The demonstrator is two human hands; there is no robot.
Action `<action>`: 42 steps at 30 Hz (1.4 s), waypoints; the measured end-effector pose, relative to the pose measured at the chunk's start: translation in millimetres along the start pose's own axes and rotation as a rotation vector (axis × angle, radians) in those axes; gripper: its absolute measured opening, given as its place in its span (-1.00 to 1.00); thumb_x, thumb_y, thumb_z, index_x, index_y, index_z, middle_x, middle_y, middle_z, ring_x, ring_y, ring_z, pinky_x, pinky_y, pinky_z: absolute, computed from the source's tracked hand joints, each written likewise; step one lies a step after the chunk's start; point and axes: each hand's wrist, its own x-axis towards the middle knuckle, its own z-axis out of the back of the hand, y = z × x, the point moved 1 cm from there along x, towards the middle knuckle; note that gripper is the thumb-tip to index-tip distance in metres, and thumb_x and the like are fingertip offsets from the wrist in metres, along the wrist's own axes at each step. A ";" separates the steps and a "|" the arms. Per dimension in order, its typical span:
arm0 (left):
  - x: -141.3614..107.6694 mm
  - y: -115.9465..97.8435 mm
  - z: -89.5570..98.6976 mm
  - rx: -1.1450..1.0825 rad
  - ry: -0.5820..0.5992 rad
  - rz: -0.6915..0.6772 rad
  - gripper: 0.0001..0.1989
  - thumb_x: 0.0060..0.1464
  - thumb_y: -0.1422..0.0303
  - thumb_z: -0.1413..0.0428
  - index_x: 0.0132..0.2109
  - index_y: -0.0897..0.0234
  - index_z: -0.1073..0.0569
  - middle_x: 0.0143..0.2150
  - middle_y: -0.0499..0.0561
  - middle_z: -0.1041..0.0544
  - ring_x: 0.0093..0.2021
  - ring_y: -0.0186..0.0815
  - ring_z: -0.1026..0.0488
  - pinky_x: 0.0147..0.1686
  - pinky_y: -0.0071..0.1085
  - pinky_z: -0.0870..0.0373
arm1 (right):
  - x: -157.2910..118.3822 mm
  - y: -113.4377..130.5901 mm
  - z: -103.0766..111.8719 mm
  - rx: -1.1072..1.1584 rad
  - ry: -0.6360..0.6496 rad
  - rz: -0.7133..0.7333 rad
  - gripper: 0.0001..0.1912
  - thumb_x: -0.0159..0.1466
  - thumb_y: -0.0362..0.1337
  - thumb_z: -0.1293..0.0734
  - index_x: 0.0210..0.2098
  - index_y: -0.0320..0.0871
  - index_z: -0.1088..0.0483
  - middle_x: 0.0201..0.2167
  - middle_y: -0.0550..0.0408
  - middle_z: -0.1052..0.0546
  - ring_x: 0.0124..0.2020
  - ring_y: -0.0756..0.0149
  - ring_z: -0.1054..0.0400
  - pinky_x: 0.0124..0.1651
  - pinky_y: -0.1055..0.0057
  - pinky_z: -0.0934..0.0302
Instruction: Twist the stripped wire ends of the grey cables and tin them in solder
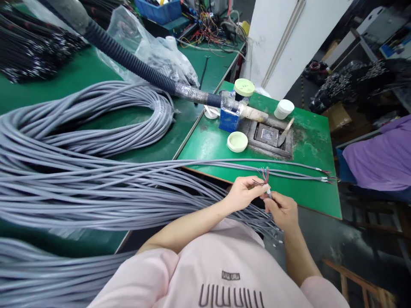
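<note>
My left hand [244, 193] pinches the thin coloured wires [263, 174] that fan out from the stripped end of a grey cable. Just below, my right hand [284, 209] is closed around the grey cable [269, 194] near its white-wrapped end. Both hands are close together at the front edge of the green table [314, 149]. A few other grey cables [289, 163] lie across this table behind my hands, their bare wire ends pointing right.
Large coils of grey cable [128, 92] cover the left table. A ribbed hose [135, 64] reaches over to a blue box [229, 119] beside a recessed metal pot [268, 134]. Nearby are a pale lid [237, 141] and a white jar [284, 109]. A person's purple sleeve [382, 154] shows at right.
</note>
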 end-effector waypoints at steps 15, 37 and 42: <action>-2.8 2.8 0.7 -0.077 0.072 -0.009 -0.69 0.01 0.19 -0.27 -0.39 0.36 -0.43 -0.56 -0.08 -0.42 -0.55 -0.47 -0.33 -0.44 -0.47 -0.31 | 0.8 -13.9 -5.2 0.355 0.093 -0.098 -0.75 0.34 -0.24 -0.24 -0.34 -0.14 -0.53 -0.73 0.27 -0.36 -0.70 0.53 -0.15 -0.56 0.52 -0.04; 5.8 -1.8 26.9 -0.162 0.123 0.085 -0.69 -0.23 0.29 -0.40 -0.35 0.39 -0.53 -0.46 -0.02 -0.52 -0.48 -0.46 -0.41 -0.40 -0.51 -0.33 | 4.0 -21.3 -13.6 0.517 0.203 -0.192 -0.68 0.30 -0.12 -0.27 -0.39 -0.21 -0.53 -0.79 0.24 -0.30 -0.75 0.52 -0.07 -0.61 0.50 0.04; 12.9 -5.0 35.0 -0.374 0.064 0.170 -0.68 -0.22 0.30 -0.38 -0.29 0.38 -0.57 -0.44 0.01 -0.55 -0.48 -0.44 -0.45 -0.41 -0.52 -0.38 | 3.7 -24.1 -15.0 0.558 0.188 -0.220 -0.70 0.29 -0.14 -0.28 -0.40 -0.21 -0.53 -0.80 0.25 -0.29 -0.77 0.54 -0.05 -0.63 0.53 0.06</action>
